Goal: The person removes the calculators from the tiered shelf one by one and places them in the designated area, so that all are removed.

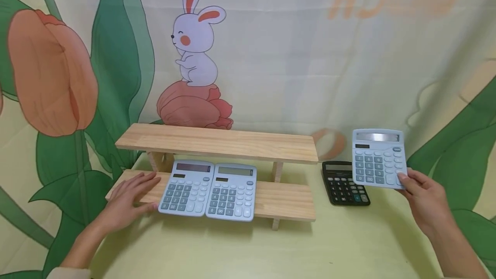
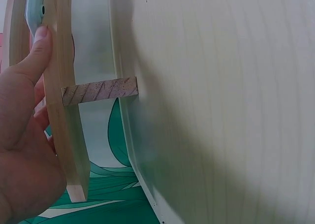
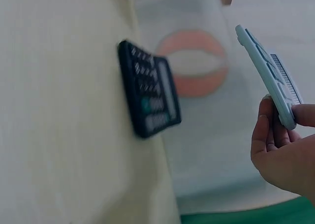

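Observation:
My right hand (image 1: 428, 201) pinches a light blue calculator (image 1: 377, 156) by its lower right corner, thumb on the keys side and fingers behind. The calculator is held up in the air, its display facing me, and overlaps a black calculator (image 1: 341, 190) in the head view. My left hand (image 1: 129, 195) rests on the left end of the lower wooden shelf (image 1: 286, 199), fingers spread, thumb tip at the edge of a light blue calculator (image 1: 186, 188). A second light blue calculator (image 1: 231, 192) leans right beside that one on the shelf.
Above the lower board runs the upper wooden shelf (image 1: 217, 141), joined by short wooden supports (image 1: 277, 171). The rack stands on a pale yellow-green table (image 1: 294, 253). Behind it hangs a curtain (image 1: 294, 63) printed with a rabbit and tulips.

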The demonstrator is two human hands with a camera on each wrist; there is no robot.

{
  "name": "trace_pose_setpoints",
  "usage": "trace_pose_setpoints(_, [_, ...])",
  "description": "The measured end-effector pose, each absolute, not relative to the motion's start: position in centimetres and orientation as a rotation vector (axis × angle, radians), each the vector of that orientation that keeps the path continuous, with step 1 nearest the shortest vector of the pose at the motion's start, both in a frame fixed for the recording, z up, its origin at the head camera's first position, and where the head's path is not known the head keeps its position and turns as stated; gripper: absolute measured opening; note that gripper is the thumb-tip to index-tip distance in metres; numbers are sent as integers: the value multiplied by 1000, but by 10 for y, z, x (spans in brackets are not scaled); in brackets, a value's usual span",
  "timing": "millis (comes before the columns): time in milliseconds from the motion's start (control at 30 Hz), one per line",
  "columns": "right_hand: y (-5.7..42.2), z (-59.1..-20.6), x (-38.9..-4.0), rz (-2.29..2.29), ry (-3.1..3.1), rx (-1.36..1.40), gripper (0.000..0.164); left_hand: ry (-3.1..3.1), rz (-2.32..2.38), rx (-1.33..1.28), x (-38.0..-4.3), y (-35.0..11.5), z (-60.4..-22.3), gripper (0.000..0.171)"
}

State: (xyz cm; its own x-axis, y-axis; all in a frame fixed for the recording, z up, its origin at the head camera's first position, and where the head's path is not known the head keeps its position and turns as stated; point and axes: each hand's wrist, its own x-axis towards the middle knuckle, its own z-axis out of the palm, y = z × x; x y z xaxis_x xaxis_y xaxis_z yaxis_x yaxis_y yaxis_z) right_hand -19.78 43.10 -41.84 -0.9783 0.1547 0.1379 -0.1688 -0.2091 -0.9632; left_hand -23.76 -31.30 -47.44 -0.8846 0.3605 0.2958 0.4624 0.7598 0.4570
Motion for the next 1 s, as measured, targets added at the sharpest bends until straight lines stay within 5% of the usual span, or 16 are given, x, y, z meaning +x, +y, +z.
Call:
trace_pose_setpoints(333, [493,-461,-199,2296,-1811,-204,9,-2783,-775,-650,-241,-312,-471,74])
trace_pose_setpoints(467, [509,-473,-200,2201,-1956,-318,60,-2782,-771,-653,-243,-311,-471,74])
trace_pose_setpoints(567, [517,-481,-201,2159,-2031,-382,80,-2789,-777,-651,-243,-310,-469,75])
trace_pose_setpoints(1000, [528,-495,-211,2065,-2228,-578,78,-2788,-782,-635,-240,-310,-471,74])
